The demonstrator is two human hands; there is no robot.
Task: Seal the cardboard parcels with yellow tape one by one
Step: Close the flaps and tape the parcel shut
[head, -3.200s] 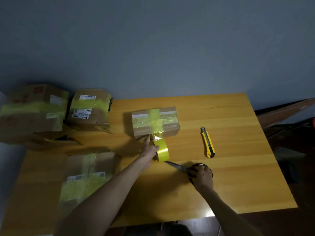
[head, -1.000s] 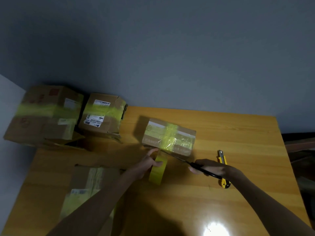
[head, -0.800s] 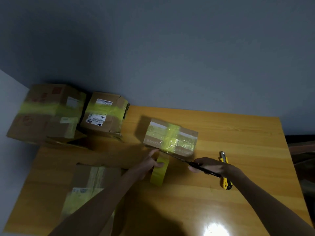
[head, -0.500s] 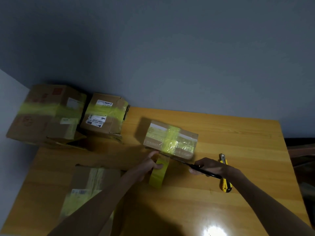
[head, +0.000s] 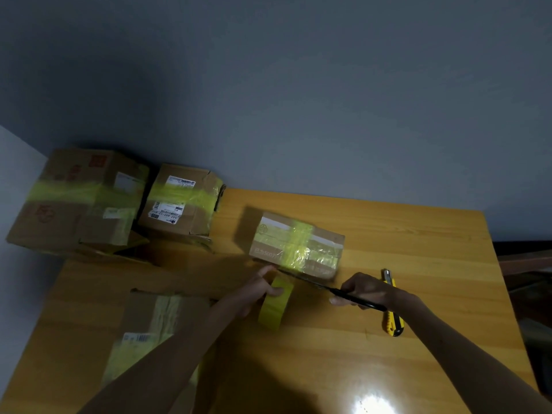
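Observation:
A small cardboard parcel (head: 325, 243) wrapped in yellow tape lies in the middle of the wooden table (head: 388, 228). Just in front of it my left hand (head: 254, 289) holds the yellow tape roll (head: 274, 306) upright on the table. My right hand (head: 363, 289) grips black scissors (head: 325, 288), whose blades point left to the tape strip at the parcel's near lower edge.
A yellow utility knife (head: 392, 318) lies right of my right hand. A flat taped parcel (head: 149, 330) lies at the near left. Two bigger taped boxes, one (head: 74, 204) and the other (head: 182, 204), stand at the far left corner against the wall.
Since 3.2 s ago my right hand lifted the scissors from the table and brought the blades to the tape at the parcel's edge. In the last second both hands barely moved.

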